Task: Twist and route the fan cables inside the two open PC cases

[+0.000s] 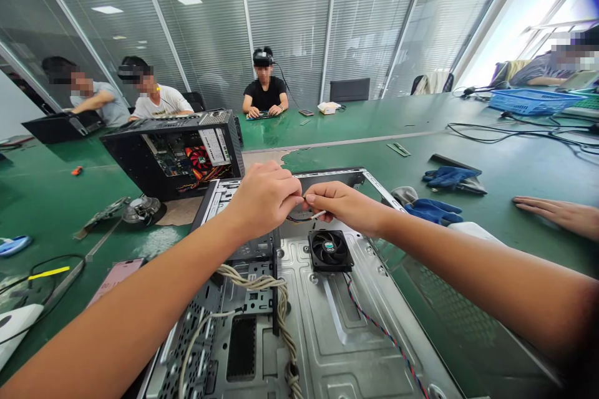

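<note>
My left hand (269,196) and my right hand (344,202) meet above the far end of an open computer case (309,330). Both are closed in a pinch, fingertips nearly touching, on a thin cable (299,219). A small white piece (318,214) sticks out under my right fingers. Below my right hand a black cooling fan (330,250) rests on the case's metal floor, with a twisted red, blue and black wire (379,327) trailing toward me. A bundle of beige twisted cables (283,305) runs along the drive bay bracket (259,290).
Another computer tower (173,149) stands at the back left, its inside exposed. Blue gloves (435,209) lie to the right, near another person's hand (556,212). A blue basket (533,101) and black cables (519,134) are at the far right. Several people sit around the table.
</note>
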A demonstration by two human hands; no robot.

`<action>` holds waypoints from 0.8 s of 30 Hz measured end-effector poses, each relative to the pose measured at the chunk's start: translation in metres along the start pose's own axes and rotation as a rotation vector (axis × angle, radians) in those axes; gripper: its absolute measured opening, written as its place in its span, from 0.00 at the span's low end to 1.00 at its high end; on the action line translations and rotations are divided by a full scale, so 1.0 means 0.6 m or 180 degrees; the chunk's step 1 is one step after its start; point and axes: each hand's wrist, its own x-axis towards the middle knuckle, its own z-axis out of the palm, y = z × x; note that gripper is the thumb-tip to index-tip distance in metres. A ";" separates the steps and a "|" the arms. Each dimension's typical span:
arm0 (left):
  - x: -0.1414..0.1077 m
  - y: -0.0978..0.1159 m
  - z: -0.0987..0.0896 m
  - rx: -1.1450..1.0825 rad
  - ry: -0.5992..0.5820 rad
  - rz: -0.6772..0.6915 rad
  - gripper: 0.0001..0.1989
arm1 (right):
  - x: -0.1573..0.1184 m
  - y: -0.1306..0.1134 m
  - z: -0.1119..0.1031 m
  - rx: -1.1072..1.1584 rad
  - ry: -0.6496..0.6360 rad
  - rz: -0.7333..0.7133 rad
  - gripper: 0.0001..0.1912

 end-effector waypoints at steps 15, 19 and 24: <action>0.002 0.003 0.005 0.0448 0.0098 0.0249 0.09 | 0.003 0.005 0.001 -0.0039 -0.0032 0.0067 0.13; 0.002 0.003 0.009 0.0540 0.0066 0.0162 0.10 | 0.004 0.005 0.004 -0.0036 0.0009 0.0087 0.13; 0.000 0.003 0.011 0.0558 0.0001 -0.0007 0.10 | 0.007 0.008 0.007 0.0167 0.0024 0.0160 0.12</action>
